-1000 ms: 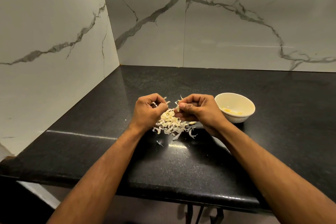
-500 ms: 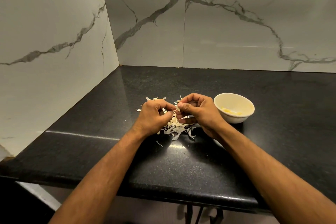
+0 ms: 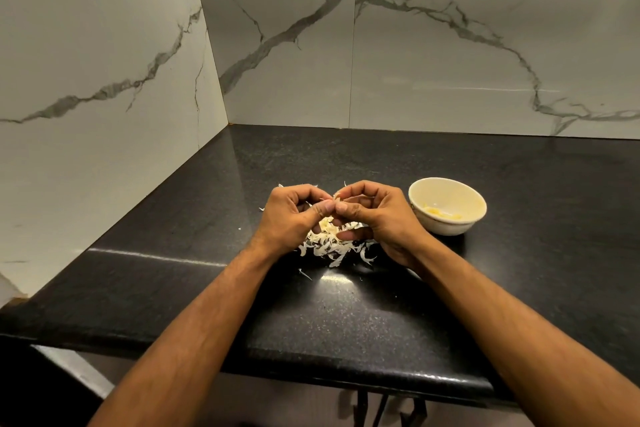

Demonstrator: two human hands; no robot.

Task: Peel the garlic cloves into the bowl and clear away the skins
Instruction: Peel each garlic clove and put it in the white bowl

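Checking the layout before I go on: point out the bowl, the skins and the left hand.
bowl (image 3: 476,199), head view, right rim.
skins (image 3: 327,248), head view, middle of pile.
left hand (image 3: 292,218), head view, back of hand.

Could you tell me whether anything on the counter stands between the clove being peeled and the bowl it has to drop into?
Nothing visible does. Both hands, left hand and right hand, pinch the garlic clove above the pile of skins. The bowl sits just to their right, open-topped, with only bare black counter between.
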